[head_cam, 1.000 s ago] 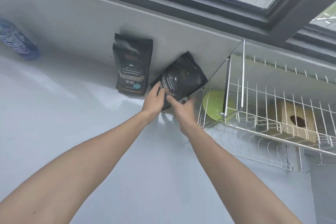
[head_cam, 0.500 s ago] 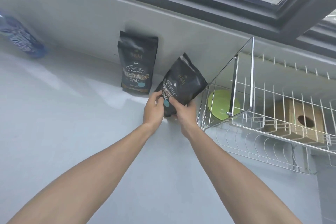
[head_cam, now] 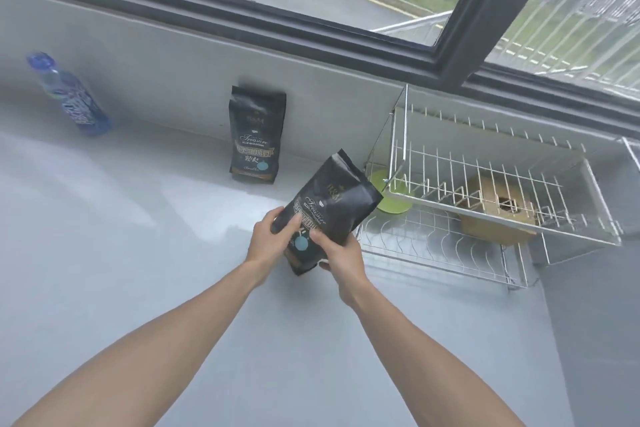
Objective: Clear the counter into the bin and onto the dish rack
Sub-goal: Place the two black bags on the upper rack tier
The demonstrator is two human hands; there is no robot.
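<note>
While both hands grip it, the black coffee bag (head_cam: pixel 329 208) is held up off the grey counter (head_cam: pixel 121 253), tilted with its top toward the right, just left of the wire dish rack (head_cam: pixel 485 191). Left hand (head_cam: pixel 270 243) wraps the bag's lower left edge, thumb across the front label. Right hand (head_cam: pixel 341 258) clasps the lower right side, fingers under the base. Second coffee bag (head_cam: pixel 257 139) stands upright against the back wall, well apart. Blue-labelled bottle (head_cam: pixel 69 95) far left on the counter. Green bowl (head_cam: pixel 389 192) and a wooden box (head_cam: pixel 498 218) sit in the rack's lower tier. Window frame (head_cam: pixel 485 10) above.
</note>
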